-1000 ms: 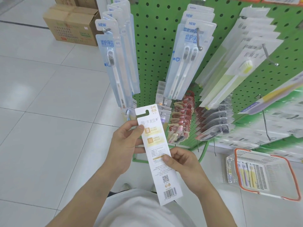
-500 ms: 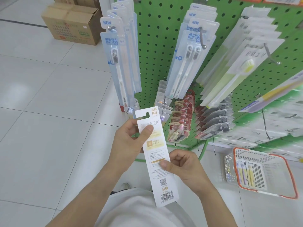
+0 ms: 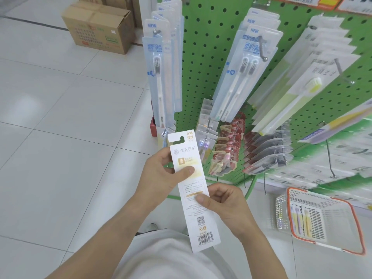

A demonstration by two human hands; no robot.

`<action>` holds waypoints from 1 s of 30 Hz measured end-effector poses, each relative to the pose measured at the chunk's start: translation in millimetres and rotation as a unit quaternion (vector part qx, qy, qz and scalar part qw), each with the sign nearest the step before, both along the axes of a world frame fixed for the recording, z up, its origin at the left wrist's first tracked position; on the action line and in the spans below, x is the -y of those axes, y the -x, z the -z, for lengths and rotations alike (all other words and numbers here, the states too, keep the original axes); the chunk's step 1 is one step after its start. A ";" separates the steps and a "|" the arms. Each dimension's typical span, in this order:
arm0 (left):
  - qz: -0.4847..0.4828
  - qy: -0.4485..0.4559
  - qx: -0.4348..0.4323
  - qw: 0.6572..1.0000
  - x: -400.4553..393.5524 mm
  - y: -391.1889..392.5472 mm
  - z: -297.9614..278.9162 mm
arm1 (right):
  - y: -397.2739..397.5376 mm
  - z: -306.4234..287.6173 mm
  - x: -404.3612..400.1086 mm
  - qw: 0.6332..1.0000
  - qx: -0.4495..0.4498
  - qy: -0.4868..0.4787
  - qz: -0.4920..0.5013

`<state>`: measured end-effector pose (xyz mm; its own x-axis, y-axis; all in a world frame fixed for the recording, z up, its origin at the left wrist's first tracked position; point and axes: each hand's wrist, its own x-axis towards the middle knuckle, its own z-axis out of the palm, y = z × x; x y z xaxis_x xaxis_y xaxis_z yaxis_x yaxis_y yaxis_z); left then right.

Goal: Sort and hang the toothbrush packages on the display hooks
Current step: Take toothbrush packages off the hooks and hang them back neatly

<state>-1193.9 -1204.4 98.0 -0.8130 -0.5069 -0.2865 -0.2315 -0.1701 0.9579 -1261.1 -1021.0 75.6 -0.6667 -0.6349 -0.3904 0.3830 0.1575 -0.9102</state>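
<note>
Cardboard backing faces the camera on the toothbrush package [image 3: 191,190], a long, thin, flat card held at chest height in front of the green pegboard [image 3: 203,57], its notched hang tab uppermost. The left hand [image 3: 161,176] pinches the upper part, thumb across the printed face and fingers behind, while the right hand [image 3: 225,206] pinches the right edge lower down. It looks light and fairly stiff but bendable, so a grip just below the tab should best steer the slot onto a hook [image 3: 262,49].
</note>
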 end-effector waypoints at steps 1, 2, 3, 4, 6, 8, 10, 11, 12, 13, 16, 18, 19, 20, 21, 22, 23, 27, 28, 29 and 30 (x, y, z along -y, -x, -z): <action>-0.007 -0.001 -0.003 1.000 0.8 -0.9 0.5 | 0.2 -0.1 0.2 1.000 0.002 0.001 -0.012; -0.014 -0.001 -0.006 1.000 1.7 -1.7 1.4 | 0.6 -0.7 0.2 1.000 0.004 0.001 -0.024; -0.024 -0.002 -0.010 1.000 2.5 -2.2 2.2 | 1.6 -1.9 -0.2 0.999 0.004 -0.001 -0.034; -0.036 -0.010 -0.014 0.999 3.0 -2.7 3.2 | 2.8 -3.1 -0.3 0.999 0.002 -0.005 -0.039; -0.057 -0.033 -0.012 0.998 3.0 -3.3 4.9 | 5.3 -5.6 0.2 0.999 -0.003 -0.013 -0.041; -0.058 -0.038 -0.001 0.998 1.5 -3.6 6.6 | 6.7 -6.5 1.2 0.999 -0.010 -0.013 -0.045; -0.058 -0.033 0.004 0.998 -0.4 -4.2 7.8 | 7.6 -6.6 0.2 0.998 -0.013 -0.009 -0.059; -0.064 -0.033 0.002 0.997 -0.9 -4.6 8.0 | 8.5 -7.1 -1.7 0.997 -0.007 -0.006 -0.074; -0.075 -0.033 0.000 0.997 -0.8 -4.9 8.4 | 10.0 -7.2 -4.8 0.995 0.003 -0.005 -0.097; -0.089 -0.038 0.000 0.995 -0.2 -5.3 8.4 | 11.7 -8.1 -8.3 0.992 0.009 -0.011 -0.123; -0.130 -0.071 0.006 0.989 2.4 -6.2 9.4 | 16.3 -9.3 -17.2 0.985 0.008 -0.046 -0.167; -0.131 -0.096 0.008 0.987 1.1 -7.0 9.9 | 17.7 -10.0 -18.7 0.987 0.004 -0.053 -0.153; -0.121 -0.102 0.013 0.987 -0.5 -7.5 10.6 | 17.5 -10.7 -18.4 0.988 -0.001 -0.053 -0.144; -0.102 -0.104 0.024 0.989 -2.9 -8.3 10.7 | 17.5 -10.8 -17.8 0.989 -0.007 -0.050 -0.136; -0.076 -0.109 0.037 0.990 -5.9 -9.3 10.3 | 17.6 -11.2 -17.0 0.991 -0.012 -0.046 -0.129; -0.044 -0.120 0.050 0.991 -9.6 -10.4 10.0 | 18.0 -11.0 -16.6 0.992 -0.014 -0.040 -0.123; -0.012 -0.133 0.061 0.989 -13.5 -11.9 10.1 | 18.3 -11.3 -15.9 0.992 -0.014 -0.035 -0.119; 0.023 -0.127 0.064 0.990 -22.3 -18.1 12.5 | 18.2 -9.6 -15.5 0.993 -0.008 -0.027 -0.112; 0.019 -0.118 0.059 0.991 -21.9 -18.3 12.0 | 17.4 -9.2 -15.8 0.994 -0.002 -0.026 -0.106; 0.016 -0.110 0.053 0.992 -20.8 -18.5 11.5 | 16.7 -10.3 -16.0 0.995 0.007 -0.025 -0.101; 0.013 -0.102 0.048 0.993 -19.9 -18.0 11.2 | 16.5 -11.1 -16.2 0.994 0.017 -0.024 -0.101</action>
